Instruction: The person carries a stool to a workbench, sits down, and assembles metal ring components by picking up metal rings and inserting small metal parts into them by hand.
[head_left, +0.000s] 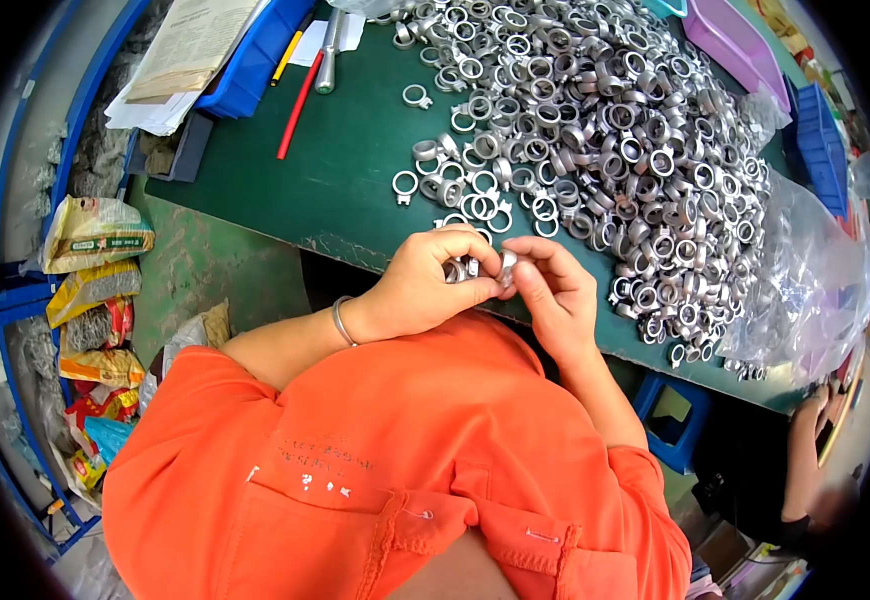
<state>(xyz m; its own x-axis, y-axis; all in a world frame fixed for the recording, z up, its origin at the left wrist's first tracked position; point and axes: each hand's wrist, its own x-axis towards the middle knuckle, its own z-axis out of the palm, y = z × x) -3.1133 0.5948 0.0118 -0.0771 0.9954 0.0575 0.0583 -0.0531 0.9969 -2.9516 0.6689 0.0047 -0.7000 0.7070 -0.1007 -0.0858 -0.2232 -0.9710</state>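
Note:
Just above the table's near edge, my two hands meet close to my body. My left hand is closed around small silver metal rings, which show between its fingers and thumb. Between the thumb and fingers of my right hand, a metal ring is pinched, with the left fingertips close against it. How many rings lie in the left palm is hidden. Beyond the hands, a large heap of metal rings with small lugs spreads over the green table; a few lie loose near my fingers.
A red pencil, a yellow pencil and a metal rod-like tool lie at the back left, by a blue bin. Clear plastic and a pink bin border the heap. Another person's arm shows at right.

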